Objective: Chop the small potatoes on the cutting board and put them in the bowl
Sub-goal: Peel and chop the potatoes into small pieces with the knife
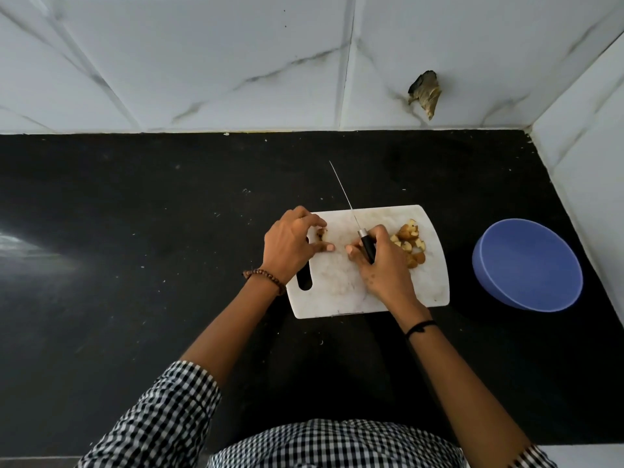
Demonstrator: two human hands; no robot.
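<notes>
Right grip [378,261] clamps the knife [367,248]; left grip [290,248] pinches a potato bit [321,233]. Tiny piece, so knife could nick fingertips [330,247].

1. We have one view, from a wide-angle camera worn on the person's head.
2. It faces forward and steeply down onto the black counter [135,231], with the marble-tiled wall [202,62] rising behind.
3. We sit close. The forearms [236,332] reach in from the bottom edge, and the cutting board [337,285] lies near centre.
</notes>
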